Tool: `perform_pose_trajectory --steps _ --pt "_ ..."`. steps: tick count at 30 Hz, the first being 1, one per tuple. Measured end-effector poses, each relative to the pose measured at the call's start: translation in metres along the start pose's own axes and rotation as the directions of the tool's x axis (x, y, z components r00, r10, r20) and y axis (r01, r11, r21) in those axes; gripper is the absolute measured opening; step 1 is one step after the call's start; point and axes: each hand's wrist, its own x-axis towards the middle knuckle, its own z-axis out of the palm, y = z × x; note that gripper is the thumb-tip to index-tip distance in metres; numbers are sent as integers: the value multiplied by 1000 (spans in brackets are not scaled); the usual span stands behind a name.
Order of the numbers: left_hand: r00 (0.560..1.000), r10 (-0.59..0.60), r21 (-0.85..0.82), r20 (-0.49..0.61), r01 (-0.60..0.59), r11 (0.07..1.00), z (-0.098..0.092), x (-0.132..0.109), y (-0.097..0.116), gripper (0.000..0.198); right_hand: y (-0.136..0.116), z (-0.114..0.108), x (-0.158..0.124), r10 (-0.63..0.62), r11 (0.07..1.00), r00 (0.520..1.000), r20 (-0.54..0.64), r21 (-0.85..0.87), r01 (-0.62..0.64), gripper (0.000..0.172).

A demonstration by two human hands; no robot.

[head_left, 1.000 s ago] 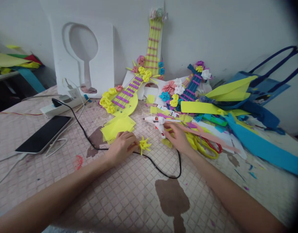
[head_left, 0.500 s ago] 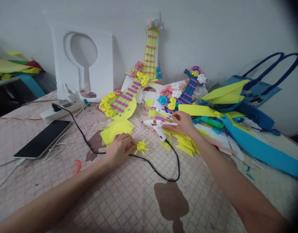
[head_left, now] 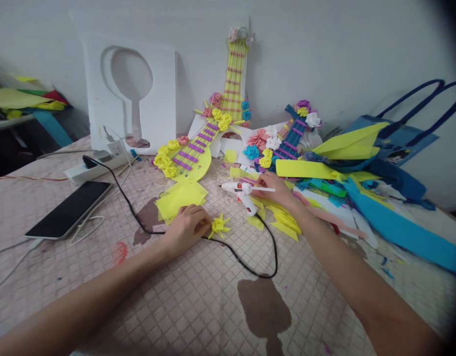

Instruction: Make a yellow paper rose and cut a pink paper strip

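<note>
Shifting away from the glue gun's handle, where it was resting a second ago, the right hand (head_left: 278, 192) is now reaching among the scraps behind the glue stick (head_left: 265, 189). Its fingers are curling downward, and from where I'm standing I cannot tell whether they are gripping anything. The left hand (head_left: 189, 225) is staying low, its fingertips bunching at the edge of a yellow paper flower (head_left: 221, 226); whether they are pinching a petal, I cannot tell. Both hands are working well apart, with the flower and the white glue gun (head_left: 246, 199) lying between them on the surface (head_left: 183, 306). Black cord (head_left: 263, 276) is looping below. Yellow sheets (head_left: 179, 200) are lying just beyond the left hand, and yellow strips (head_left: 285, 222) are spreading by the right wrist. Farther back, a yellow paper guitar (head_left: 203, 164) is standing near a blue one (head_left: 290, 141), while a phone (head_left: 70, 210) is lying at far left.
</note>
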Motion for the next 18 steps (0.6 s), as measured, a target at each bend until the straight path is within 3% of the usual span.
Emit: perform_pose_trajectory --steps 5,11,15,18 --pt "1000 3 2 9 -3 1000 0 1 0 6 5 -8 -10 106 993 977 -187 78 -93 10" --pt "1000 1 23 12 -1 1000 0 1 0 9 2 -24 -39 248 962 877 -411 210 -173 25" --pt "1000 5 17 14 -5 1000 0 1 1 9 -23 -35 -68 285 929 848 -447 347 -130 26" --pt "1000 1 15 15 -1 1000 0 2 2 9 -40 -41 -82 202 958 875 -439 274 -83 22"
